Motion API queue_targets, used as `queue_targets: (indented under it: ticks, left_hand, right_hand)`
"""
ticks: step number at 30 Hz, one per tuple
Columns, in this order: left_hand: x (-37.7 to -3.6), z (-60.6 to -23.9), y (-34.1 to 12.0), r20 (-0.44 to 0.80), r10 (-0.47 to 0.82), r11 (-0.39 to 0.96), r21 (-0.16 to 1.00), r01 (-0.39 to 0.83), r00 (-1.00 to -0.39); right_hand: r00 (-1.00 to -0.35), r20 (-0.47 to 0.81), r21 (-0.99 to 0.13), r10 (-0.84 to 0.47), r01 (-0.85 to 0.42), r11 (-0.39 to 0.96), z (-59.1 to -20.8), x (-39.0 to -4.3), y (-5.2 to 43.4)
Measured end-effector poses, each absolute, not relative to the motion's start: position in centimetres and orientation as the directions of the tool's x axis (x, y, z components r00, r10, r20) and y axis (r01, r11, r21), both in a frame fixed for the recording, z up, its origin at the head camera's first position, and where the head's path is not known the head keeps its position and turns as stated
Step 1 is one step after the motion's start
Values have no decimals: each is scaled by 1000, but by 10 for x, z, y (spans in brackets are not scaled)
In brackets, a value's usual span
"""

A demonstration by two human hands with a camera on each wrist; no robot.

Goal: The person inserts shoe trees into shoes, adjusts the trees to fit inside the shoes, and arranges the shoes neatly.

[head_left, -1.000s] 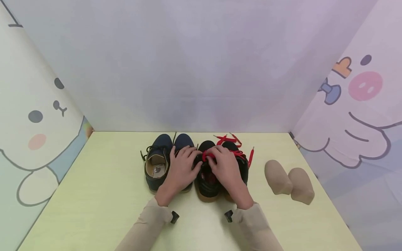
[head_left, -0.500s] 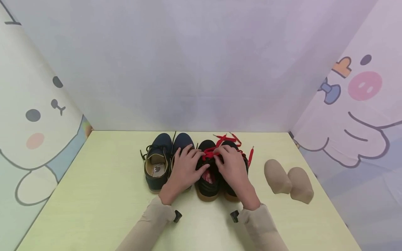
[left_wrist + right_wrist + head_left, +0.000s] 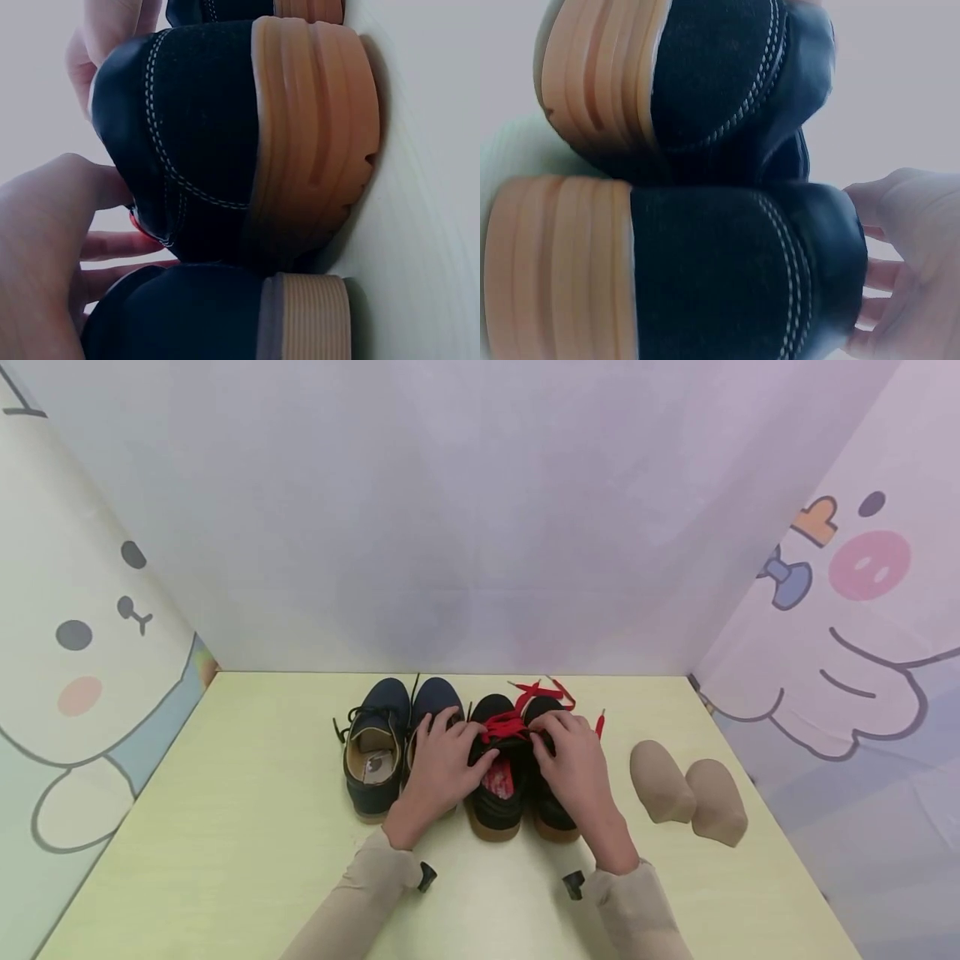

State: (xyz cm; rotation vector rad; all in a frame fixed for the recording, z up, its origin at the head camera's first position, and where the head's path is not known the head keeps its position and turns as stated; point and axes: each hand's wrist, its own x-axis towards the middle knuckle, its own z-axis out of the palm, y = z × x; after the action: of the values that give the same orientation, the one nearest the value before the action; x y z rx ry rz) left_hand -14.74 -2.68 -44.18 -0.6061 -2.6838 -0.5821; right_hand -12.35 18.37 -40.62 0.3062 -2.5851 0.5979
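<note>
- The pair of black shoes (image 3: 517,777) stands at the middle of the yellow-green table (image 3: 225,827), toes pointing to 12 o'clock, heels toward the person.
- Each has a black, suede-like upper with pale stitching round the heel and a ribbed tan rubber sole; the wrist views show both heels side by side, soles flat on the table.
- Red laces (image 3: 504,727) cross the front of the shoe on the left of the pair, and loose red lace ends lie on the table at 12 to 1 o'clock of the pair.
- A red patterned lining shows inside the open mouth of that shoe.
- The left hand (image 3: 441,765) rests across the shoe's 9 o'clock side, fingers curled toward the laces; whether they pinch the lace I cannot tell.
- The right hand (image 3: 576,760) lies over the other black shoe, its fingertips bent onto the red laces at the tongue, seemingly pinching them.
- A pair of navy shoes (image 3: 390,739) with dark laces stands touching the black pair at 9 o'clock.
- Two beige shoe fillers (image 3: 686,789) lie at 3 o'clock, apart from the shoes.
</note>
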Motion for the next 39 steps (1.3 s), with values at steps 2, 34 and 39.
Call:
queue_targets:
  ticks: [2, 34, 39]
  left_hand:
    - [-148, -443, -27, 402, 328, 828, 314, 465, -855]
    - [-152, -438, -27, 415, 441, 801, 219, 557, -796]
    - [-155, -436, -29, 375, 477, 770, 257, 584, -795]
  right_hand:
    - [-867, 488, -364, -99, -306, 880, -406, -122, 187]
    - [-887, 459, -417, 40, -175, 892, -413, -102, 264]
    - [-889, 453, -415, 70, -140, 899, -416, -95, 275]
